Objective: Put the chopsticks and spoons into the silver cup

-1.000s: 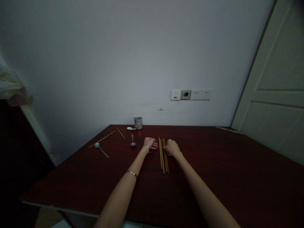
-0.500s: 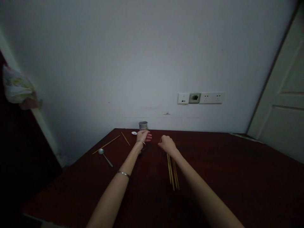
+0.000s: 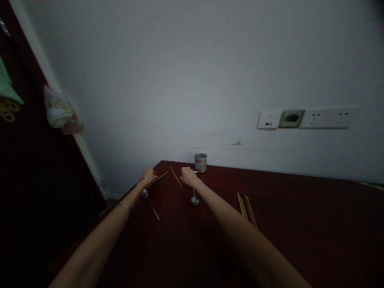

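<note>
My left hand (image 3: 149, 175) is at the table's left edge, its fingers closed on a wooden chopstick (image 3: 162, 175). Just below it lies a metal spoon (image 3: 145, 193) with its handle pointing toward me. My right hand (image 3: 188, 177) has curled fingers beside a second chopstick (image 3: 176, 177); what they hold, if anything, is hidden. Under the right wrist rests another spoon (image 3: 195, 201), its handle partly covered. Behind that hand stands a metal cup (image 3: 201, 163), with a small white object (image 3: 195, 172) partly hidden in front of it.
Several chopsticks (image 3: 247, 210) lie together to the right of my right forearm, which covers their near ends. The dark red table (image 3: 300, 216) meets a white wall (image 3: 192, 80) with sockets (image 3: 324, 119). A plastic bag (image 3: 60, 110) hangs at the left.
My view has turned left. The left hand has moved left to a chopstick and closed. The right hand has left the bundle of chopsticks and moved left, near the other loose one.
</note>
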A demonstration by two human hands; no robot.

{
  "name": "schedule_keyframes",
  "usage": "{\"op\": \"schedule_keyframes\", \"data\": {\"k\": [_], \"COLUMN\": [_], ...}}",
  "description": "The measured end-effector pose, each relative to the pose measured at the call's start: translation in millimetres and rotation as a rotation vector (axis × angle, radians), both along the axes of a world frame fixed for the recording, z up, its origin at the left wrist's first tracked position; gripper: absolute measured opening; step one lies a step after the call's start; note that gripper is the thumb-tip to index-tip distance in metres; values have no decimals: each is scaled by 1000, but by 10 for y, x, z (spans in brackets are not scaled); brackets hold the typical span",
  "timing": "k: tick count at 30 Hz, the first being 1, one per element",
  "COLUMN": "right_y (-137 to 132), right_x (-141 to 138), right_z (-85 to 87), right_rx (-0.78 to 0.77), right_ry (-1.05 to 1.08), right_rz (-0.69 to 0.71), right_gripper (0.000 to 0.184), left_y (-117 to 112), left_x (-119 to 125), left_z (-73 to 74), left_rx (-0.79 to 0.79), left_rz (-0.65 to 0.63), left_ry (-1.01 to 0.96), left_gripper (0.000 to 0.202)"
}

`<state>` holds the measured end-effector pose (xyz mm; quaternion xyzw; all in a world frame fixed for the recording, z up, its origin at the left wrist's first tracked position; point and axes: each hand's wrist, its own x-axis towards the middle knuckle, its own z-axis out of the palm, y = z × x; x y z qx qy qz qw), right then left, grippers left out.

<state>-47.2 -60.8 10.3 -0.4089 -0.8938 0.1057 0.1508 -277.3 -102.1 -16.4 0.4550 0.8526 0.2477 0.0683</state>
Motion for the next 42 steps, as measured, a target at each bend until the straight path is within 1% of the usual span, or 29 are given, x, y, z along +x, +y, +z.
{"op": "schedule_keyframes", "data": {"k": [2,5,10,17,23,26,28,31,33,34,36,38,39,42], "right_y": [70,153,196,205,198,166,145,135,155,173,221,268,284,284], "right_x": [-154,-309,-463,-603,-628,-586,-533,-414,-310,-250,-117,34,116,401], "right_z": [-84,-222,-391,-443,-432,-388,-340,-250,-190,-162,-111,-66,-46,9], "right_rx": [-23,-62,-105,-101,-119,-134,-146,-166,-194,-214,-261,-318,-348,-428], "right_ry": [-7,-19,-32,-20,13,55,96,178,242,276,353,438,482,619], "right_rz": [-2,-14,-39,-95,-166,-182,-186,-204,-226,-236,-247,-236,-226,-201], "right_gripper": [25,27,33,26,26,25,24,24,25,26,24,21,21,24], "left_y": [-49,-89,-80,-6,-16,-30,-40,-59,-70,-72,-67,-45,-30,22], "left_x": [-108,-190,-275,-295,-251,-234,-210,-140,-63,-16,100,245,329,623], "left_z": [-61,-127,-204,-276,-255,-195,-125,30,152,212,323,411,447,530], "left_rx": [-49,-136,-143,-134,-125,-104,-82,-24,34,79,176,254,274,308], "left_rz": [9,-17,-34,-49,-52,-46,-32,19,67,91,122,123,111,31], "left_ry": [51,96,100,86,73,79,87,100,74,14,-181,-376,-444,-566], "left_gripper": [9,11,9,8,11,10,9,8,10,11,12,14,14,10]}}
